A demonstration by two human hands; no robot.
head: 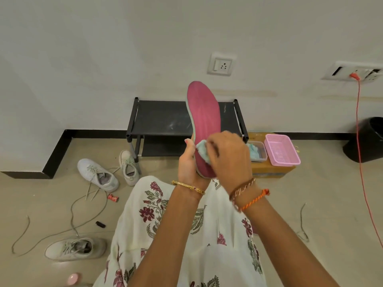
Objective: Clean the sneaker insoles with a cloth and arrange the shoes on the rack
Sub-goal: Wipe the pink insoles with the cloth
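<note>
The right hand (228,156) curls its fingers round a wad of pale blue-green cloth (202,151) and presses it against the lower part of the insole (204,125). The left hand (188,162) grips the insole's heel end from the left edge, thumb up along the side. The insole stands nearly upright, a long rounded pink pad with faint ribbing and a thin grey rim, in front of the rack (161,119), a low black frame with flat dark shelves. Three white lace-up sneakers (97,175) lie on the beige floor to the left among loose laces (87,216). Right of the rack, a pink mesh plastic basket (281,150) sits on a cardboard box (273,170).
</note>
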